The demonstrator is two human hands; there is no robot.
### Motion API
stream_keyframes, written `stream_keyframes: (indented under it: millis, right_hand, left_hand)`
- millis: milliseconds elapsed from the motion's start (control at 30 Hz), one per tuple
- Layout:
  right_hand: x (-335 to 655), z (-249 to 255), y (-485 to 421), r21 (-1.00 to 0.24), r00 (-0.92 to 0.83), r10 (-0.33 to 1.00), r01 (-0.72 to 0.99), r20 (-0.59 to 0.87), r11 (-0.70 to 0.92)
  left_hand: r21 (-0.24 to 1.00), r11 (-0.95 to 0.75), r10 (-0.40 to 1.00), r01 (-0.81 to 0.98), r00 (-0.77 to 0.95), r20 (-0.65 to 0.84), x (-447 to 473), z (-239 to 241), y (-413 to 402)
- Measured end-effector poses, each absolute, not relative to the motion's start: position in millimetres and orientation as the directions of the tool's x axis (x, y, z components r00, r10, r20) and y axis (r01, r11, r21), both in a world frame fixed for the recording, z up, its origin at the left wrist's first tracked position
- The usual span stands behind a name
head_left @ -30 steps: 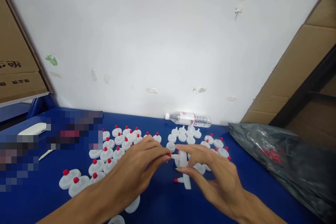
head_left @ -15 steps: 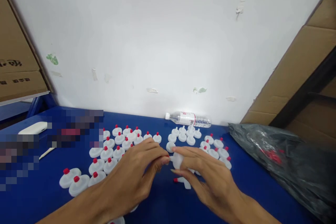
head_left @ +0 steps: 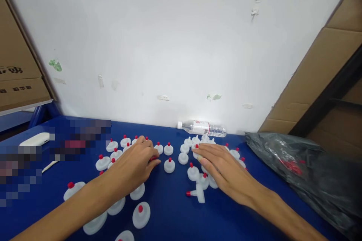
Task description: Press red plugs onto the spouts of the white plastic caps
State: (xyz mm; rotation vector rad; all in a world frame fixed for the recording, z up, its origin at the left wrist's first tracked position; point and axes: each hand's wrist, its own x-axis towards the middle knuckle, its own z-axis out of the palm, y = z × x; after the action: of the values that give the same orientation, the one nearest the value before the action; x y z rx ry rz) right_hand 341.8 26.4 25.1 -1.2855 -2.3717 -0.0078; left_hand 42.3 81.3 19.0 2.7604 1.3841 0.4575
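Several white disc-shaped plastic caps with red tips (head_left: 169, 165) stand on the blue table (head_left: 175, 214). One cap (head_left: 196, 194) lies on its side near the middle. My left hand (head_left: 135, 163) rests over the left group of caps, its fingers curled down, with a bit of red showing at the fingertips. What it grips is hidden. My right hand (head_left: 223, 169) lies stretched out over the right group. Its fingers are flat and the tips touch a red-tipped cap (head_left: 196, 147).
A clear water bottle (head_left: 202, 128) lies against the white wall at the back. A black plastic bag (head_left: 296, 165) fills the right side of the table. Cardboard boxes stand at left (head_left: 19, 71) and right (head_left: 325, 67). A white object (head_left: 35, 139) lies far left.
My hands were together at the middle, holding a white cap between them. They have parted and reached forward, the left over the left group, the right over the right group.
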Motion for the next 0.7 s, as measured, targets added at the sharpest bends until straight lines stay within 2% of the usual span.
stream_keyframes:
  millis: [133,267,367,500,700]
  right_hand:
    - [341.2,27.8,24.6,-0.214,-0.511,0.806,0.787,0.298,0.579]
    - [348.4,34.3,29.1,-0.237,-0.434,0.808,0.802,0.399,0.548]
    - [356.0,35.5,34.6,-0.237,-0.366,0.835,0.842,0.41,0.485]
    - [360.0,29.7,37.6,-0.214,-0.364,0.849,0.859,0.384,0.465]
    - [361.3,25.9,37.3,-0.199,-0.355,0.838,0.863,0.414,0.464]
  left_hand:
    - [0.108,-0.589,0.804,0.801,0.568,0.174,45.9,20.7,80.0]
    - [0.071,-0.575,0.816,0.815,0.566,0.117,47.1,15.4,86.3]
    - [0.067,-0.561,0.826,0.825,0.553,0.113,47.7,10.1,91.0]
    - [0.122,-0.576,0.815,0.808,0.557,0.156,48.9,10.2,90.3]
    - [0.225,-0.597,0.792,0.77,0.52,0.32,53.0,23.7,78.8]
